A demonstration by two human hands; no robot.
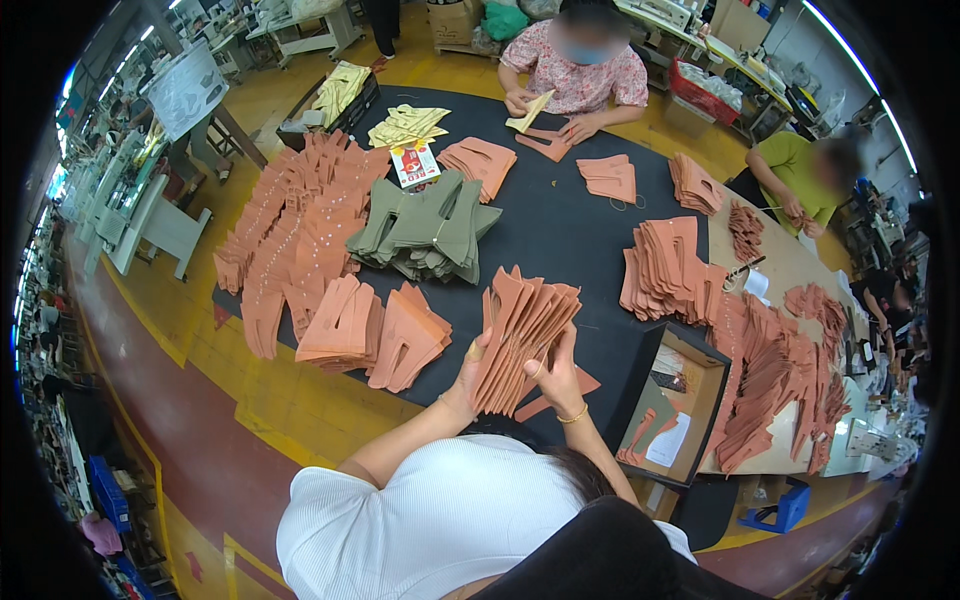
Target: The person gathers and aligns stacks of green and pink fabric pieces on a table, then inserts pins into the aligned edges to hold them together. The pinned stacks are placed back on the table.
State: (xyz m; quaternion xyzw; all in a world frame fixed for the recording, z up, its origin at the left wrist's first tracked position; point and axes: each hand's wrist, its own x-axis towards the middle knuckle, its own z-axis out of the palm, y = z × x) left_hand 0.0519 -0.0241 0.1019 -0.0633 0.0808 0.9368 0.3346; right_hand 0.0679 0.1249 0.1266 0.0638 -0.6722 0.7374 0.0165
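Note:
A thick stack of terracotta-coloured cut pieces [522, 335], probably leather or fabric, is held upright between my two hands, its layers fanned slightly apart. My left hand [468, 375] is closed along the left side of the stack. From the right, my right hand [560, 378] grips it, with the thumb on the near face. Under the right hand, a loose terracotta piece [570, 392] lies on the black tabletop [560, 240]. Left of my hands rest two smaller piles of like pieces, one pile [410, 338] beside the other [340, 322].
Olive-green pieces [425, 225] are heaped beyond my hands. Rows of terracotta pieces [310, 220] cover the table's left side. An open black box [672, 405] stands at right, near more stacks [665, 265]. Across the table, a person in a patterned shirt [575, 75] handles a pale-yellow piece [530, 112].

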